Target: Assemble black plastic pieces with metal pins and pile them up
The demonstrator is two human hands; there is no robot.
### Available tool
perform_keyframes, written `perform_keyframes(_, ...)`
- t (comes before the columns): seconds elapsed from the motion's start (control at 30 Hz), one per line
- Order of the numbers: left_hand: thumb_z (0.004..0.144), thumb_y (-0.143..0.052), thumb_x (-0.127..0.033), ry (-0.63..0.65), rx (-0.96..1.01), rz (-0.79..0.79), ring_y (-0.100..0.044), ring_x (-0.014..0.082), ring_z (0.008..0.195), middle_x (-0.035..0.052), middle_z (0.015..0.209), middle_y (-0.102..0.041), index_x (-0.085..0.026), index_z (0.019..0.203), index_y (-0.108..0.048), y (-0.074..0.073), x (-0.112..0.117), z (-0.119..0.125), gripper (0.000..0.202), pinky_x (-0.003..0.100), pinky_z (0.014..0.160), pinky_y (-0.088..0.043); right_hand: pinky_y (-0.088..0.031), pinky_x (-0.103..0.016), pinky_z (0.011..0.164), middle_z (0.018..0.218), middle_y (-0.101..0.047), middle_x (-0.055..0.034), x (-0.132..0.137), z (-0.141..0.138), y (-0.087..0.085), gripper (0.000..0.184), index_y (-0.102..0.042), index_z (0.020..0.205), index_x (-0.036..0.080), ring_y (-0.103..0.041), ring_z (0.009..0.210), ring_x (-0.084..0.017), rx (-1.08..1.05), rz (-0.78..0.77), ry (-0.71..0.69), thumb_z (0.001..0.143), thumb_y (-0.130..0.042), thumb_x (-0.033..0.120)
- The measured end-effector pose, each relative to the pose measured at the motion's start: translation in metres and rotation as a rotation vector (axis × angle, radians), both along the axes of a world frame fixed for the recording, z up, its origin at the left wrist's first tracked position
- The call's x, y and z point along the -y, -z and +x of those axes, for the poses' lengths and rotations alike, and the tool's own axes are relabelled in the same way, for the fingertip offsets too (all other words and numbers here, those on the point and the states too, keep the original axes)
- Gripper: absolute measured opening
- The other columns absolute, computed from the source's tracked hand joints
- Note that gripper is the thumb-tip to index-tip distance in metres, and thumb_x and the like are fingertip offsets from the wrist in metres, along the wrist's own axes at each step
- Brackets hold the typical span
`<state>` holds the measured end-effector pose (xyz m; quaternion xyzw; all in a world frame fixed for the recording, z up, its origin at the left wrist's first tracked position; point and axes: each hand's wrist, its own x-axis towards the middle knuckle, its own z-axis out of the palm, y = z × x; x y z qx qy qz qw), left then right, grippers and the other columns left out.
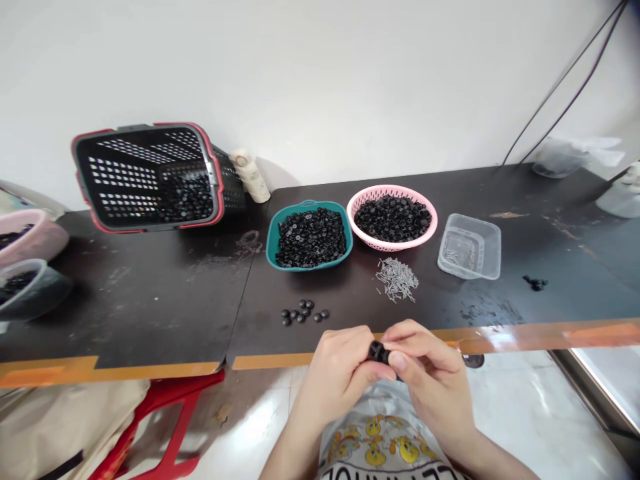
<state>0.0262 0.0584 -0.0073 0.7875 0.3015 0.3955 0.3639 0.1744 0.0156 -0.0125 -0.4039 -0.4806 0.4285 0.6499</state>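
My left hand (336, 369) and my right hand (431, 370) meet just below the table's front edge, fingers pinched together on a small black plastic part (379, 351) held between them. On the table right above lies a cluster of several small black round parts (303, 312). A loose pile of thin metal pins (397, 279) lies further back to the right. Behind these stand a teal basket (273, 230) and a pink basket (358, 203), both full of black parts.
A clear plastic tub (470, 247) sits right of the pink basket. A black crate with red rim (150, 175) lies tipped on its side at back left, a small bottle (251, 175) beside it. Bowls (30, 267) stand at the left edge. A red stool (165, 413) is under the table.
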Motion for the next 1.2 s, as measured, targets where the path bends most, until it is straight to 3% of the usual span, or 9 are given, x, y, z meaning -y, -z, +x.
perform_keyframes(0.17,0.101,-0.036,-0.060,0.014,-0.008,-0.017,-0.033,0.0102,0.053,-0.0040,0.062,-0.038,-0.019,0.068,-0.039,0.001,-0.001,0.000,0.052,0.026,0.054,-0.023,-0.055,-0.020,0.074,0.094,-0.070,-0.0005,0.000,-0.001,0.002,0.013,-0.079,0.092,0.032,-0.067,0.086,-0.012,-0.042,-0.040,-0.030,0.088,-0.075,0.020)
perform_keyframes(0.4,0.104,-0.037,-0.046,0.104,0.058,-0.071,-0.047,0.0115,0.060,-0.0006,0.066,-0.054,-0.017,0.073,-0.050,0.004,-0.002,-0.002,0.044,0.024,0.059,-0.032,-0.051,-0.024,0.064,0.084,-0.058,-0.0012,-0.009,0.009,0.009,0.027,-0.077,0.113,0.036,-0.056,0.074,-0.015,-0.214,-0.283,-0.368,0.087,-0.076,0.041)
perform_keyframes(0.5,0.103,-0.038,-0.042,0.067,0.068,-0.120,-0.048,0.0110,0.058,-0.0002,0.064,-0.057,-0.017,0.071,-0.050,0.018,-0.002,-0.001,0.043,0.024,0.059,-0.033,-0.050,-0.025,0.067,0.089,-0.058,-0.0019,-0.008,0.009,0.017,0.027,-0.075,0.115,0.036,-0.056,0.078,-0.016,-0.155,-0.352,-0.386,0.091,-0.069,0.047)
perform_keyframes(0.6,0.098,-0.044,-0.048,-0.028,0.024,-0.151,-0.033,0.0087,0.049,-0.0042,0.054,-0.039,-0.018,0.061,-0.038,0.041,0.002,0.001,0.048,0.024,0.052,-0.024,-0.051,-0.030,0.085,0.105,-0.057,-0.0041,-0.004,0.002,0.033,0.050,-0.064,0.132,0.033,-0.058,0.096,-0.020,0.044,-0.312,-0.265,0.088,-0.069,0.055)
perform_keyframes(0.7,0.095,-0.042,-0.056,-0.014,0.041,-0.241,-0.030,0.0085,0.049,-0.0042,0.053,-0.034,-0.019,0.059,-0.034,0.066,0.012,0.003,0.053,0.024,0.051,-0.022,-0.050,-0.034,0.088,0.108,-0.060,-0.0066,-0.003,-0.006,0.050,0.066,-0.056,0.140,0.028,-0.059,0.099,-0.024,0.267,-0.234,-0.279,0.087,-0.060,0.067)
perform_keyframes(0.8,0.096,-0.037,-0.061,-0.065,0.099,-0.363,-0.035,0.0102,0.049,-0.0018,0.051,-0.040,-0.018,0.059,-0.039,0.088,0.029,0.000,0.057,0.024,0.052,-0.027,-0.051,-0.034,0.081,0.102,-0.069,-0.0082,-0.004,-0.012,0.059,0.060,-0.066,0.125,0.023,-0.066,0.092,-0.025,0.451,-0.188,-0.392,0.093,-0.046,0.069)
perform_keyframes(0.93,0.094,-0.038,-0.069,-0.118,0.108,-0.609,-0.039,0.0106,0.040,-0.0013,0.042,-0.042,-0.018,0.056,-0.044,0.111,0.049,-0.011,0.064,0.024,0.048,-0.032,-0.048,-0.032,0.069,0.080,-0.074,-0.0058,0.000,-0.017,0.062,0.049,-0.072,0.098,0.022,-0.068,0.070,-0.023,0.704,-0.279,-0.458,0.100,-0.040,0.059)
perform_keyframes(1.07,0.092,-0.040,-0.072,-0.160,0.215,-0.819,-0.040,0.0102,0.036,-0.0011,0.040,-0.043,-0.018,0.056,-0.047,0.119,0.056,-0.015,0.066,0.022,0.042,-0.031,-0.052,-0.030,0.069,0.078,-0.074,-0.0055,0.006,-0.024,0.063,0.050,-0.073,0.104,0.024,-0.069,0.070,-0.022,0.604,-0.292,-0.410,0.106,-0.029,0.048)
perform_keyframes(1.2,0.086,-0.049,-0.076,-0.151,0.424,-0.901,-0.034,0.0085,0.034,-0.0042,0.039,-0.038,-0.017,0.060,-0.050,0.113,0.049,-0.010,0.065,0.022,0.039,-0.030,-0.056,-0.034,0.076,0.093,-0.071,-0.0083,0.005,-0.033,0.066,0.048,-0.074,0.111,0.026,-0.069,0.083,-0.024,0.474,-0.241,-0.295,0.102,-0.037,0.055)
